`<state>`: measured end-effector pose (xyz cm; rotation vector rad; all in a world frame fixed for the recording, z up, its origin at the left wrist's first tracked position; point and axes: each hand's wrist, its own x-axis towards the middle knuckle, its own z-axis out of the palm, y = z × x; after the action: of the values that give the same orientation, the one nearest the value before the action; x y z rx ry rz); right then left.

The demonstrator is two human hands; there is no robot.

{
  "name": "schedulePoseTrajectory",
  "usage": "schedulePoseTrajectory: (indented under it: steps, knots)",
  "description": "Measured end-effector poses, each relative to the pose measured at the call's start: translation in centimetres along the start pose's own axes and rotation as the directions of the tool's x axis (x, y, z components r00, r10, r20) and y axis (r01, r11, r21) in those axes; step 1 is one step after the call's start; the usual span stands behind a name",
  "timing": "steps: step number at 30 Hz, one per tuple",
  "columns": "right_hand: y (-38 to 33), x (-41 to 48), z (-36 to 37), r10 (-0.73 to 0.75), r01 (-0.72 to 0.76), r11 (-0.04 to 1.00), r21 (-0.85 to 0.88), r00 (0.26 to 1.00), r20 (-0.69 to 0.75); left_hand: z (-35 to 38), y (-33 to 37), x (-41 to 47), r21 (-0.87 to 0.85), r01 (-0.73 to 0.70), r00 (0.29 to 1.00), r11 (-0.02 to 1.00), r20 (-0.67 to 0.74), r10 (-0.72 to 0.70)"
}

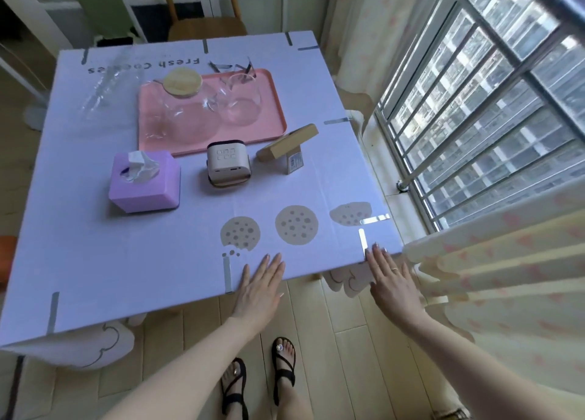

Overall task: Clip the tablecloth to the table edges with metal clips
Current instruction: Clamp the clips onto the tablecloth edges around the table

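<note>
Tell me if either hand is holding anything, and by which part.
Nothing is held: left hand and right hand both lie flat, fingers straight, on the lilac cookie-print tablecloth near its edge.

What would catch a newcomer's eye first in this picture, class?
The left hand and right hand lie flat on the lilac tablecloth at its near edge, the right beside a metal clip at the corner. Farther back sit a pink tray of glassware and a purple tissue box.
</note>
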<state>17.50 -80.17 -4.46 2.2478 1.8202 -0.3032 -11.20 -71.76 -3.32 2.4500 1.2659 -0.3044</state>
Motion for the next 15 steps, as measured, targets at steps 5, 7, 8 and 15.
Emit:
schedulePoseTrajectory:
  steps: [5, 7, 8, 15]
  knots:
    - [0.6, 1.3, -0.3, -0.035, 0.047, 0.987, -0.156, 0.996, 0.081, -1.3, 0.5, 0.2, -0.031, 0.045, 0.992, 0.999, 0.118, -0.041]
    - [-0.1, 1.5, -1.1, -0.047, 0.066, 0.985, -0.159, 0.992, 0.121, -1.7, 0.6, 0.2, -0.060, 0.056, 0.984, 0.997, 0.172, -0.045]
    - [-0.3, 1.6, -1.7, -0.075, 0.092, 0.984, -0.151, 0.990, 0.116, -1.9, 0.5, 0.2, -0.065, 0.058, 0.980, 0.996, 0.195, -0.044]
    - [2.1, 4.8, -4.6, 0.122, -0.152, 0.962, 0.225, 0.983, 0.140, -3.2, 0.2, 0.1, -0.177, 0.072, 0.958, 0.982, 0.285, -0.019]
